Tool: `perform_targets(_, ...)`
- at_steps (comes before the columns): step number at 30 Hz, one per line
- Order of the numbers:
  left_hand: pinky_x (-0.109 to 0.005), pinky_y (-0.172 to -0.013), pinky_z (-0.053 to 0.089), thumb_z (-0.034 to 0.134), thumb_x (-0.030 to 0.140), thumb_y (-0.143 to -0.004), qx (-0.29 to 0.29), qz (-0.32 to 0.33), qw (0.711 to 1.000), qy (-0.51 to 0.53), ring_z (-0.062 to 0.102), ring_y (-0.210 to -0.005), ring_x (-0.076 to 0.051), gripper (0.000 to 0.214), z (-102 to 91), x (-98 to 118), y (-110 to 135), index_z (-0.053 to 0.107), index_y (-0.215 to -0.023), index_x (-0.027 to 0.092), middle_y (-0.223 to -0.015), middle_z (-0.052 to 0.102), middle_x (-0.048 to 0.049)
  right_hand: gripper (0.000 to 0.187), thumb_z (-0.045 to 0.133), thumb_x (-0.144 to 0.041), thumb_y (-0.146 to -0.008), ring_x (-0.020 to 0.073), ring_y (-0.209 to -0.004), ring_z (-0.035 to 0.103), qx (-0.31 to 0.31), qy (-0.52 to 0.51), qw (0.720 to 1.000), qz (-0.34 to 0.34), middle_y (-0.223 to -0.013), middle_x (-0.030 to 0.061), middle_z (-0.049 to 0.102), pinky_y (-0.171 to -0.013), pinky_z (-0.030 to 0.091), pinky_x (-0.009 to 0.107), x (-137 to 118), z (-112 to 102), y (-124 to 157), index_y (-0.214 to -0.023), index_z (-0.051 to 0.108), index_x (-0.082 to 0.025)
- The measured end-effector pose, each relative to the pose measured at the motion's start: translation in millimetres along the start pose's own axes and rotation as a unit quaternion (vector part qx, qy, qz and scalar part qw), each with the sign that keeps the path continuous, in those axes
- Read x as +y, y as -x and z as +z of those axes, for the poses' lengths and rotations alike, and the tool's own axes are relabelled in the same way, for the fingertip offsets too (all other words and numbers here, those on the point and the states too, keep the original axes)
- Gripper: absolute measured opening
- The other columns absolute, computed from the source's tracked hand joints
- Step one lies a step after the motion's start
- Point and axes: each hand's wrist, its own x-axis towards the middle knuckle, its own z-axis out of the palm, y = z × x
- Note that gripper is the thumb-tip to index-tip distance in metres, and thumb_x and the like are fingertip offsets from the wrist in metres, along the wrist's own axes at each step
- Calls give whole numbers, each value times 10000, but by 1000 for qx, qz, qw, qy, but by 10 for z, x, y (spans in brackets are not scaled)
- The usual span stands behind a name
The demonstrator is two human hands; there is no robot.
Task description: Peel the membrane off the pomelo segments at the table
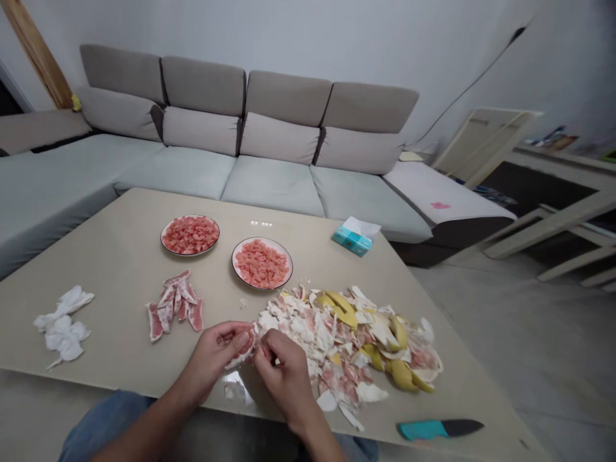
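My left hand (pixel 216 353) is closed around a pomelo segment (pixel 246 346) with pink flesh and white membrane at its edge. At the segment's right side, my right hand (pixel 286 372) pinches its edge; the fingertips are partly hidden, so what exactly lies between them is unclear. Several unpeeled pomelo segments (pixel 176 301) lie in a small pile to the left. Beyond my hands stand a plate of pink pomelo pulp (pixel 262 264) and, farther left, a second plate of pulp (pixel 190 235). A heap of white membrane and yellow peel (pixel 332 340) spreads beside my right hand.
A knife (pixel 440 428) with a teal handle lies near the front right edge of the table (pixel 115 250). Crumpled white tissues (pixel 65 327) are at the left, and a blue tissue box (pixel 355 237) sits at the back right. A grey sofa (pixel 269 179) stands behind the table.
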Motion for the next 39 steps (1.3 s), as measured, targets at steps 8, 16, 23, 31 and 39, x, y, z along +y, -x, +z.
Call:
perform_targets(8, -316, -670, 549, 701, 378, -770, 0, -80, 995, 65, 636, -810, -197, 314, -104, 80, 25, 677, -1006, 172, -973, 652, -84, 241, 529, -215, -824, 129, -511, 394, 92, 64, 991, 80, -562, -60, 395, -518, 294, 246, 204, -334, -86, -634, 383, -232)
perform_targets(16, -244, -613, 526, 715, 319, -770, -47, -77, 995, 42, 619, -785, -154, 345, -75, 62, 14, 637, -1081, 191, -973, 590, -50, 132, 500, -217, -874, 178, -705, 565, -59, 141, 985, 84, -768, 24, 624, -643, 393, 272, 234, -311, -77, -820, 620, -205)
perform_targets(23, -226, -568, 487, 752, 273, -723, -51, -22, 998, -11, 634, -744, -159, 334, -93, 10, -13, 593, -1003, 180, -920, 625, -44, 121, 581, -201, -834, 209, -827, 574, -42, 160, 983, 79, -894, 74, 578, -735, 444, 312, 233, -322, -66, -779, 687, -184)
perform_targets(31, -214, -540, 476, 769, 281, -681, -33, -5, 998, -56, 579, -685, -138, 309, -88, -14, -25, 596, -910, 166, -803, 636, -17, 117, 560, -170, -876, 186, -822, 608, 4, -1, 1000, -4, -866, 55, 658, -735, 470, 293, 116, -298, -76, -888, 671, -204)
perform_targets(39, -205, -536, 463, 755, 287, -688, -59, 16, 994, -95, 549, -645, -120, 276, -80, -1, -34, 611, -891, 166, -790, 646, 1, 48, 632, -161, -839, 170, -786, 589, -19, -48, 998, -32, -821, 34, 637, -695, 452, 278, 26, -194, -49, -817, 648, -201)
